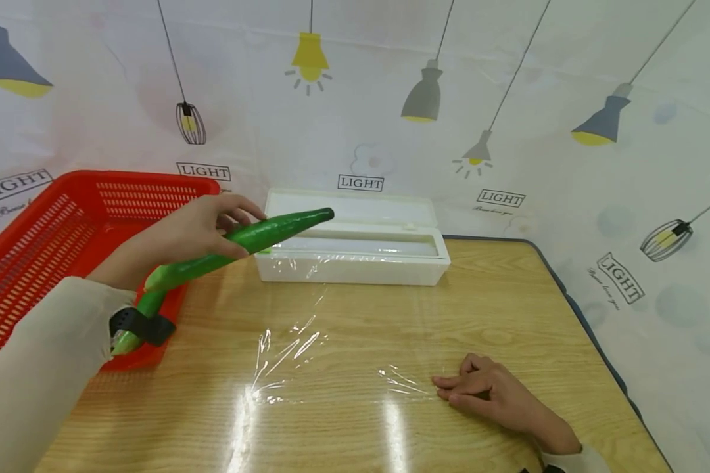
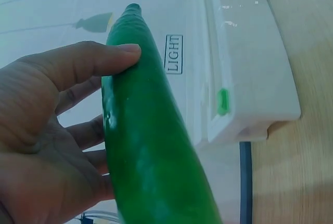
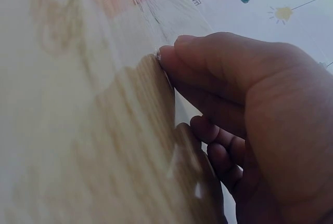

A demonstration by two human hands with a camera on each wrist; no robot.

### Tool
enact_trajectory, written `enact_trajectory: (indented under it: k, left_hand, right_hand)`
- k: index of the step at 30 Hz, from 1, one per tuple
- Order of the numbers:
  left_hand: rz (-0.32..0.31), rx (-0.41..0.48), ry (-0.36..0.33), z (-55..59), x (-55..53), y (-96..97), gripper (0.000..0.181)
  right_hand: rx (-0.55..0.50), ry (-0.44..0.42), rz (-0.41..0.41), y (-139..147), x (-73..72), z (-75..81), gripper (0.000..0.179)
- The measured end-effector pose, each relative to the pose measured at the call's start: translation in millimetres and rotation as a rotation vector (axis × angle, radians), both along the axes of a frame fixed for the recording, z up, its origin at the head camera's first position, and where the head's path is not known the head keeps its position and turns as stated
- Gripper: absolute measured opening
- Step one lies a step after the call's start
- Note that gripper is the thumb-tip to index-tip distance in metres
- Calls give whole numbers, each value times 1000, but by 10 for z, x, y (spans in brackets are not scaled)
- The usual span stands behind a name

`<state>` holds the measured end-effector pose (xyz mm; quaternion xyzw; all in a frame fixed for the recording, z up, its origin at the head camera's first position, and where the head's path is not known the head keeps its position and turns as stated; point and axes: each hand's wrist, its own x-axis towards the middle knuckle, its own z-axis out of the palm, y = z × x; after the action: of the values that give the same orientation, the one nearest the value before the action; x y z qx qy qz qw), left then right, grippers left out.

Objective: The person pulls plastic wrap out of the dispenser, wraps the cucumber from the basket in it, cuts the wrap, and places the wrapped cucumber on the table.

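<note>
My left hand (image 1: 198, 226) grips a long green cucumber (image 1: 281, 230) between thumb and fingers, its dark tip pointing right toward the white box. In the left wrist view the thumb lies along the cucumber (image 2: 151, 146), the fingers behind it. A sheet of clear cling film (image 1: 296, 348) runs from the white cling film dispenser (image 1: 355, 269) over the table toward me. At the film's near right corner, my right hand (image 1: 491, 394) pinches the edge between thumb and forefinger. The right wrist view shows those fingertips (image 3: 169, 57) on the gathered film edge.
A red plastic basket (image 1: 115, 176) stands at the left, with a second green cucumber (image 1: 150, 303) partly hidden behind the left wrist strap. The dispenser's lid (image 1: 355, 205) is raised against the patterned backdrop. The wooden table (image 1: 509, 295) has a dark edge on the right.
</note>
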<state>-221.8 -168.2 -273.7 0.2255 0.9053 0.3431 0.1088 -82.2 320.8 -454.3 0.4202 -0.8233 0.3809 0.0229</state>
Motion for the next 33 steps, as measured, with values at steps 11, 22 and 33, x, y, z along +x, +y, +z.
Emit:
enact_trajectory:
  k: [11,22,33]
  left_hand:
    - [-82,-2,3,-96,50,325,48]
    - [-170,46,14,-251,98,497,46]
    - [-255,131,43,-383,167,700,48]
  right_hand:
    - [-14,-9,2,-80,37,135,34]
    - [-48,9,19,-161,69,257,34]
    - [-22,2,11,-32,7,28,33]
